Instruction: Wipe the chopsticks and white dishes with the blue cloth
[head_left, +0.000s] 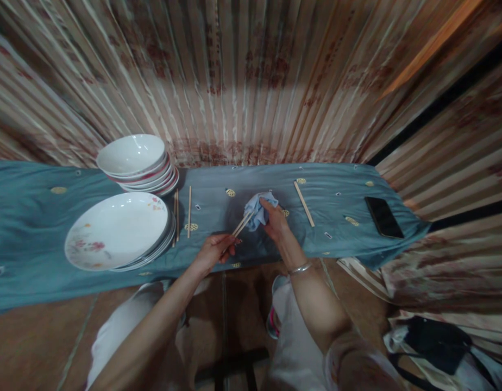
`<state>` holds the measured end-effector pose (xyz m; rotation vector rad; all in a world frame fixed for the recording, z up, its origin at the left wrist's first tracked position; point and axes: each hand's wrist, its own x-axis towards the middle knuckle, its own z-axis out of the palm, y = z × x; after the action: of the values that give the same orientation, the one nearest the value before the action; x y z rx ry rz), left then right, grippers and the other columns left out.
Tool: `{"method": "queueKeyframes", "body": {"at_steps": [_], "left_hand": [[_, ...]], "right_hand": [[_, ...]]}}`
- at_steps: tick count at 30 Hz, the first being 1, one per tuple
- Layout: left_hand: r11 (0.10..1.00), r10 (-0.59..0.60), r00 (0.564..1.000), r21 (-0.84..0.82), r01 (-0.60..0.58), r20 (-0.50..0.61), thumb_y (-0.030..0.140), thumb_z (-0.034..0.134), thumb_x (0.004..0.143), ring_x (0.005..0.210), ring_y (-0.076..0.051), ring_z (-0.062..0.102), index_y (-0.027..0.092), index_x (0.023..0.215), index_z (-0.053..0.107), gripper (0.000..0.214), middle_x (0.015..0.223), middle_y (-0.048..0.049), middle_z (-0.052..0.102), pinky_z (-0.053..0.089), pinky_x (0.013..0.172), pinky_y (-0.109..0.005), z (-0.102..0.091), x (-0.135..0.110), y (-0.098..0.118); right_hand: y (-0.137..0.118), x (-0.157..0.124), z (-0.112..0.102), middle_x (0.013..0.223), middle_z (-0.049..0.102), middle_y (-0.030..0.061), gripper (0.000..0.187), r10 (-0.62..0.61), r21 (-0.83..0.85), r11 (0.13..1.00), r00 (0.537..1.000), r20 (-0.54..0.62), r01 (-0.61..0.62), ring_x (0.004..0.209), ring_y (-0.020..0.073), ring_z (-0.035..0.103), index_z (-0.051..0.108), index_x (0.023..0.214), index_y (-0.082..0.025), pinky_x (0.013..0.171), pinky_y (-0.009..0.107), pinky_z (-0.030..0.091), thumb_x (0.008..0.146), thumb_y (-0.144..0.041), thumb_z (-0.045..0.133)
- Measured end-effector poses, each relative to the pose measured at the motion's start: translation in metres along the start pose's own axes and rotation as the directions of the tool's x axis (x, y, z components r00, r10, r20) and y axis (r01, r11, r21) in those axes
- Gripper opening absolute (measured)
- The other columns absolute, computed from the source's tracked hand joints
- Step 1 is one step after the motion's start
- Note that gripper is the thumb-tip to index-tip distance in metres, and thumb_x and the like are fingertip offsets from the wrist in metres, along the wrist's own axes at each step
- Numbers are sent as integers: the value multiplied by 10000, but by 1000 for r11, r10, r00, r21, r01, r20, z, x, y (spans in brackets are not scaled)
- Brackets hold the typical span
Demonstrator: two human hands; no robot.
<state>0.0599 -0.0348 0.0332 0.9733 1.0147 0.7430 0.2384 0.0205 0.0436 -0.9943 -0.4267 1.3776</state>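
Note:
My left hand [217,250] is closed around the near ends of a pair of chopsticks [242,224], which slant up to the right. Their far ends run into a light blue cloth [257,210], bunched up in my right hand [274,218]. The cloth hides the tips. To the right, a single chopstick [303,203] lies on the blue tablecloth [336,206]. More chopsticks [189,212] lie on the left, beside the dishes.
A stack of bowls [132,157] stands at the back left, with a stack of floral plates [118,228] in front of it. Near the right end lies a black phone [383,216]. Pleated curtains [243,81] hang behind the table. A bag [438,342] sits low at right.

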Motion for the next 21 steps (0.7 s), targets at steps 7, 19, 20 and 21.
{"method": "queueKeyframes", "body": {"at_steps": [7,19,20,21], "left_hand": [[998,-17,999,-55,16,-26,524,726,614,309,-30,306,126,727,674,417,476,31,550,148,352,-219,2,-1,4],[985,28,995,-170,-44,-92,486,745,601,315,-30,338,133,667,614,382,474,27,554,170,336,-199,4,2,7],[984,28,995,-173,-44,-94,490,747,597,313,-30,342,132,667,611,389,473,28,555,173,334,-196,4,2,7],[984,28,995,-175,-45,-97,496,748,594,310,-31,347,133,667,610,396,472,29,557,178,331,-194,5,2,7]], "right_hand": [[15,-11,9,576,636,-52,212,57,-58,997,995,85,-52,513,97,576,619,650,-178,534,217,470,598,-299,785],[36,-29,22,519,614,-50,321,161,-160,979,964,214,-128,439,92,530,613,635,-173,442,209,452,533,-416,796],[36,-29,22,515,610,-51,322,164,-164,978,964,210,-131,440,91,529,609,627,-174,444,208,453,527,-415,798],[36,-30,22,515,610,-52,322,165,-168,977,964,209,-131,442,89,528,607,623,-176,446,206,452,523,-413,801]]}}
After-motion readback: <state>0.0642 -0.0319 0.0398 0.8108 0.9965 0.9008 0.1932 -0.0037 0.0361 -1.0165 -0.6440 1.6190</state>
